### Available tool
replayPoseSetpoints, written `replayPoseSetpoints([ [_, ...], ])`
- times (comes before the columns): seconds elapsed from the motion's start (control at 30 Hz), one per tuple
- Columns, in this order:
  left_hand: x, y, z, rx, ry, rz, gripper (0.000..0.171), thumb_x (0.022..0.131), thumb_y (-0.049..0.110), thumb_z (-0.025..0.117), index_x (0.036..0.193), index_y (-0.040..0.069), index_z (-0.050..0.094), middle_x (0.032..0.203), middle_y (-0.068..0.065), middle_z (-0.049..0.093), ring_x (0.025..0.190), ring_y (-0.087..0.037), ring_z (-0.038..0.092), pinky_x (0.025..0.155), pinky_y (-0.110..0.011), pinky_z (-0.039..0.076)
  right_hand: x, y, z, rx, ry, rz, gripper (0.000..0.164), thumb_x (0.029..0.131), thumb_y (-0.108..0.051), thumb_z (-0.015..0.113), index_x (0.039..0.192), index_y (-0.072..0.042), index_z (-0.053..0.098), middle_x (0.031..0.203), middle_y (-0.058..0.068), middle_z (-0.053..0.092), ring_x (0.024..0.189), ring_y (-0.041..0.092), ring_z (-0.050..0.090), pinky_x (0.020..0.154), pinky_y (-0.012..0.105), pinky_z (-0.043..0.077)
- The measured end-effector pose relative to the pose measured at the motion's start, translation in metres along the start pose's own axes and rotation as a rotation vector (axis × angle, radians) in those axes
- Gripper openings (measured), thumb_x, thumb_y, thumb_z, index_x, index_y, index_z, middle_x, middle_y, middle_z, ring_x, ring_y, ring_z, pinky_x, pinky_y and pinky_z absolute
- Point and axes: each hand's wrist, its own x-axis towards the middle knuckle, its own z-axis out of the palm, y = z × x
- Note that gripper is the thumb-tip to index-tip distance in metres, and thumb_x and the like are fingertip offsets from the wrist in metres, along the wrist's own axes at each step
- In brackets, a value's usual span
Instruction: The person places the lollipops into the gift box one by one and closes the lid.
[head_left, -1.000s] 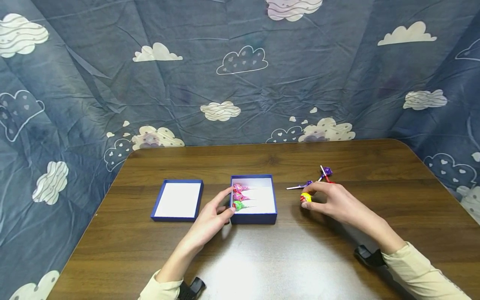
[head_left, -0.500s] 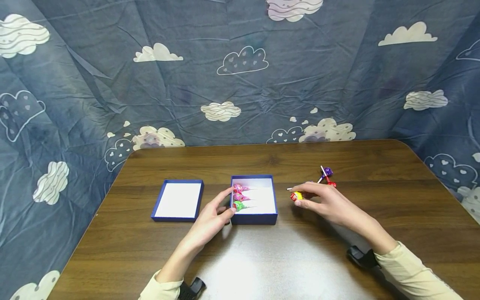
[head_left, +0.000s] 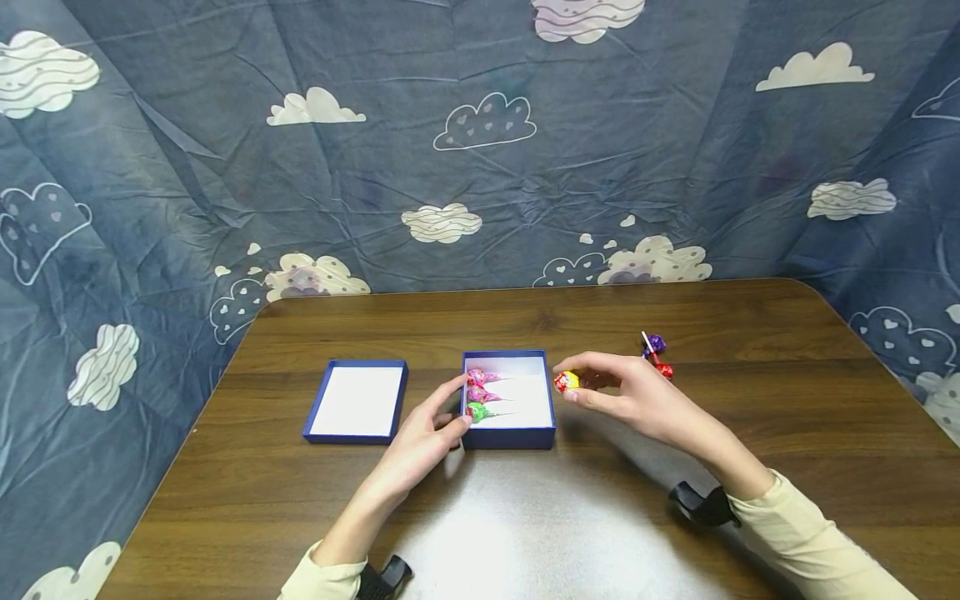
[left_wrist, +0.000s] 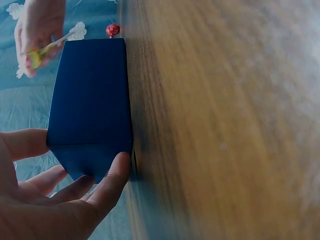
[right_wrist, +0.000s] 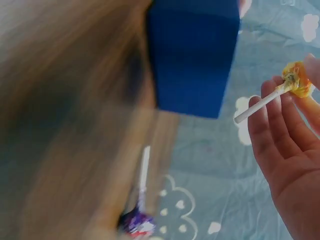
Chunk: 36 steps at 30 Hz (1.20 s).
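blue cloud-print backdrop (head_left: 630, 158), creased | brown wood-grain table (head_left: 232, 492), glare toward front

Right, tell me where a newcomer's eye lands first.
Probably the yellow-and-red lollipop in the right hand's grip, just right of the open blue box. Next, the two pink lollipops and green lollipop inside it, on the left, then the cloud-print cloth behind the table.

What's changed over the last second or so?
The right hand moved left, carrying the pinched yellow lollipop close to the box's right side. Nothing was let go. The left hand stays at the box's left side; the lid and the three lollipops inside haven't moved.
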Motion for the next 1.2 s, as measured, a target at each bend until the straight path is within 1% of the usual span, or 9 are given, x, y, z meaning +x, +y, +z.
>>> replayPoseSetpoints([
  [0.1,-0.001,0.002,0.0,-0.019,-0.009,0.0,0.06,0.09,0.007,0.055,0.145,0.02,0.035,0.104,-0.023,0.06,0.087,-0.029,0.058,0.078,-0.049,0.049,0.008,-0.015,0.0,0.043,-0.006,0.019,0.025,0.087,-0.023,0.067,0.112,-0.017,0.063,0.099,-0.009,0.063,0.086,0.012,0.058,0.075,0.029,0.048],
  [0.2,-0.001,0.002,-0.001,-0.019,-0.009,0.005,0.06,0.09,0.007,0.056,0.145,0.02,0.035,0.112,-0.023,0.057,0.091,-0.027,0.058,0.079,-0.047,0.05,0.015,-0.034,0.001,0.091,-0.021,0.015,0.025,0.086,-0.015,0.069,0.11,-0.013,0.063,0.096,-0.004,0.064,0.083,0.015,0.059,0.073,0.029,0.049],
  [0.3,0.0,0.0,-0.001,-0.005,-0.004,0.007,0.059,0.09,0.01,0.057,0.144,0.024,0.036,0.109,-0.02,0.059,0.088,-0.025,0.059,0.077,-0.044,0.051,0.022,-0.05,0.002,0.119,-0.038,-0.003,0.025,0.083,-0.008,0.07,0.107,-0.008,0.064,0.092,0.001,0.064,0.081,0.017,0.059,0.072,0.029,0.049],
  [0.43,0.001,-0.004,0.0,0.013,0.001,0.013,0.059,0.09,0.012,0.057,0.143,0.027,0.037,0.096,-0.015,0.062,0.081,-0.024,0.058,0.074,-0.042,0.05,0.032,-0.057,0.008,0.12,-0.058,-0.011,0.025,0.081,-0.006,0.071,0.105,-0.007,0.064,0.09,0.003,0.064,0.081,0.017,0.059,0.071,0.03,0.049],
  [0.6,0.002,-0.004,-0.001,0.0,0.003,0.015,0.058,0.09,0.012,0.057,0.143,0.026,0.037,0.094,-0.012,0.062,0.083,-0.023,0.058,0.074,-0.043,0.05,0.044,-0.056,0.021,0.132,-0.1,-0.027,0.026,0.079,-0.003,0.07,0.104,-0.005,0.063,0.09,0.006,0.065,0.084,0.02,0.061,0.07,0.035,0.05],
  [0.63,0.0,0.0,-0.001,-0.007,0.0,0.014,0.058,0.09,0.011,0.057,0.143,0.024,0.037,0.096,-0.014,0.062,0.084,-0.024,0.058,0.075,-0.045,0.05,0.046,-0.054,0.024,0.137,-0.11,-0.026,0.026,0.079,-0.002,0.07,0.104,-0.005,0.063,0.091,0.006,0.065,0.084,0.02,0.061,0.07,0.036,0.05],
  [0.83,-0.012,0.027,-0.001,-0.038,-0.018,0.009,0.058,0.09,0.005,0.054,0.144,0.018,0.036,0.108,-0.025,0.058,0.092,-0.03,0.058,0.081,-0.05,0.048,0.057,-0.022,0.045,0.147,-0.148,-0.039,0.024,0.079,-0.01,0.071,0.101,-0.016,0.064,0.088,-0.005,0.065,0.083,0.011,0.061,0.071,0.034,0.051],
  [1.07,-0.012,0.028,-0.002,-0.045,-0.025,0.023,0.057,0.091,0.005,0.053,0.144,0.017,0.036,0.114,-0.027,0.056,0.096,-0.031,0.057,0.081,-0.051,0.048,0.063,-0.014,0.058,0.114,-0.193,-0.026,0.024,0.078,-0.01,0.069,0.1,-0.019,0.065,0.083,-0.009,0.065,0.078,0.009,0.061,0.066,0.035,0.051],
  [1.2,-0.013,0.028,-0.002,-0.048,-0.03,0.025,0.057,0.091,0.005,0.053,0.144,0.017,0.036,0.112,-0.027,0.058,0.098,-0.033,0.057,0.082,-0.052,0.047,0.065,-0.013,0.062,0.074,-0.206,-0.055,0.02,0.079,-0.012,0.071,0.097,-0.019,0.066,0.08,-0.009,0.064,0.074,0.009,0.06,0.064,0.033,0.052],
])
